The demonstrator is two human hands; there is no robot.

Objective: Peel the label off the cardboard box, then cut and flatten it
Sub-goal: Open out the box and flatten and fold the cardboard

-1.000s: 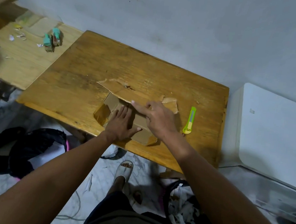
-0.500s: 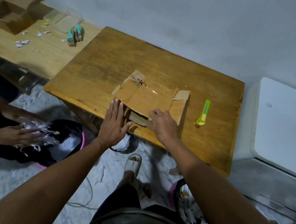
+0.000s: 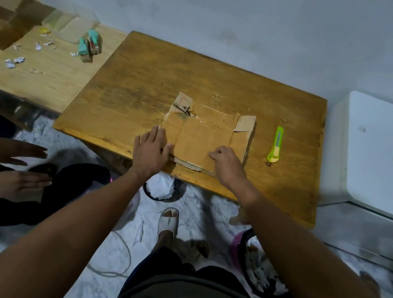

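Nearest me, both hands sit at the table's front edge. The left hand (image 3: 151,149), fingers straight and together, presses flat on the left edge of the cardboard box (image 3: 206,137); the right hand (image 3: 225,162) has its fingers curled, knuckles bearing down on the near right part. A moment ago a panel stood folded up; now the box lies spread flat on the wooden table (image 3: 148,90), so flattening looks nearly done. Just right of it lies the green utility knife (image 3: 275,144), untouched. Farther left, paper scraps (image 3: 14,61) litter a second table, beside another person's hands.
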